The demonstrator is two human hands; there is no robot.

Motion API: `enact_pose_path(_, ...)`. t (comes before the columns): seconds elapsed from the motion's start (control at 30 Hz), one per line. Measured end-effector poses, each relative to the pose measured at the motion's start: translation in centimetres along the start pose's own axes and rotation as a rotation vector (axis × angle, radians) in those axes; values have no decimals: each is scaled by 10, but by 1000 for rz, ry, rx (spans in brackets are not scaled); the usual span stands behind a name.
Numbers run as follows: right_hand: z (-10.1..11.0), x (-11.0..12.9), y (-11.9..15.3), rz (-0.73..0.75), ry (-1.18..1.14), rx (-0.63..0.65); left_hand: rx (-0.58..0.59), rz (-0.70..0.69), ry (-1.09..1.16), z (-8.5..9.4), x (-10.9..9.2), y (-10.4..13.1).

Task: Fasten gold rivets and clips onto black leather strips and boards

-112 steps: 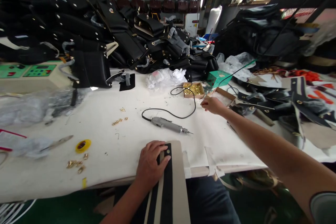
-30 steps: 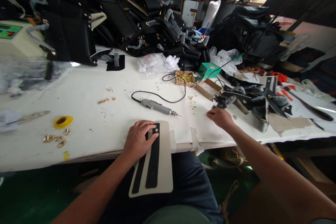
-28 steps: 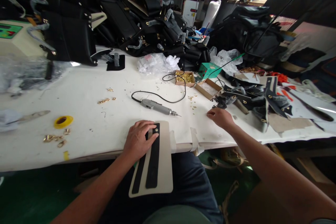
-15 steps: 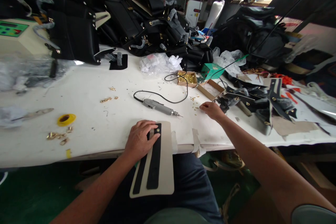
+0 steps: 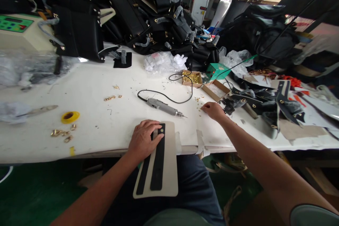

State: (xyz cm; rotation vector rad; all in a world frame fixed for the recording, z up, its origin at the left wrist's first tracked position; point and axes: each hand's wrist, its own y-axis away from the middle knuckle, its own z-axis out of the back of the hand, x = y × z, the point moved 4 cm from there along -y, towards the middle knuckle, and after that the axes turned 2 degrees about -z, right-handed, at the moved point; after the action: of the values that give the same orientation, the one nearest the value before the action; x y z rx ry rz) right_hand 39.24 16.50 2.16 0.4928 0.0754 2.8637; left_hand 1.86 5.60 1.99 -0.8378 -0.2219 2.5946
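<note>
My left hand (image 5: 144,139) grips the upper left side of a beige panel (image 5: 169,162) with dark strips, its thumb on the strip (image 5: 158,166) below a small metal stud (image 5: 162,130). The panel's lower part extends past the table edge over my lap. On the white tabletop, my right hand (image 5: 212,110) is closed at the fingertips beside small scattered gold pieces (image 5: 197,99); what it pinches is too small to name. A grey electric screwdriver (image 5: 162,107) with a black cable lies between the hands, beyond the panel.
Behind are a box of gold parts (image 5: 195,84), an open cardboard box (image 5: 215,96) and a green box (image 5: 215,70). Yellow tape (image 5: 70,117) and gold fittings (image 5: 60,133) lie left. Black bags (image 5: 76,35) pile up at the back; black strap pieces (image 5: 286,104) lie right.
The view has shifted slightly, moving the tabletop things a little to the right in the picture. My left hand still holds the panel, and my right hand stays by the gold pieces.
</note>
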Motion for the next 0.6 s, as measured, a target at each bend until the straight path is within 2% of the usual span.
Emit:
enact_pose_path(0.2, 2, 2, 12, 24, 60, -71, -3, 1, 13, 1, -1, 0)
enact_pose_path(0.33, 12, -2, 14, 51, 78, -76, -5, 8, 18, 1, -1, 0)
enact_pose_path(0.5, 36, -24, 19, 78, 66, -66, -6, -1, 13, 2, -2, -1)
enact_pose_path(0.6, 39, -40, 29, 94, 71, -13, -13, -7, 12, 2, -2, -1)
